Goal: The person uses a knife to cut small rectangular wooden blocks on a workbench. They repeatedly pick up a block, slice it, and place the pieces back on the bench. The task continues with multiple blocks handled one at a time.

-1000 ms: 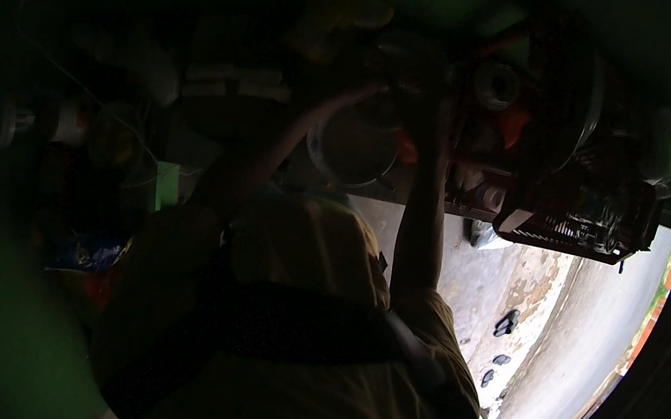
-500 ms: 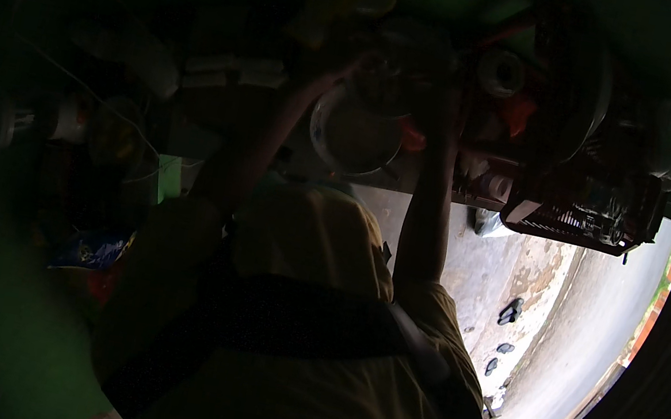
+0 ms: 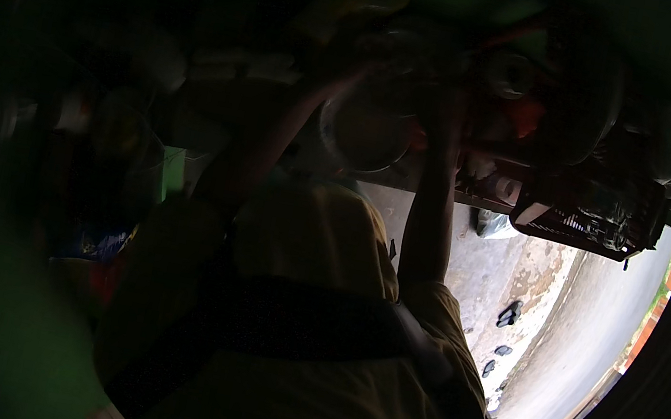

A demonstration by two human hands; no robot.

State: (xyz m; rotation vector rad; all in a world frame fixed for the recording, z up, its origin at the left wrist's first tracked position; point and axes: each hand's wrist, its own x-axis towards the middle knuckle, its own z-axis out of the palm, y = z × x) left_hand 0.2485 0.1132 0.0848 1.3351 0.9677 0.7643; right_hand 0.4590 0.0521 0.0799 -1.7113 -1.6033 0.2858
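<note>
Head view, very dim: one round clear container (image 3: 365, 129) sits up at the worktop (image 3: 412, 183) near its front edge, between two raised arms. The left hand (image 3: 341, 85) meets its upper left rim; the right hand (image 3: 447, 108) is just beside its right side. How far either hand is closed cannot be told. One dark wire crate (image 3: 590, 214) crowds the right end. Beyond the edge lies pale paved ground (image 3: 564, 340), open and sunlit.
</note>
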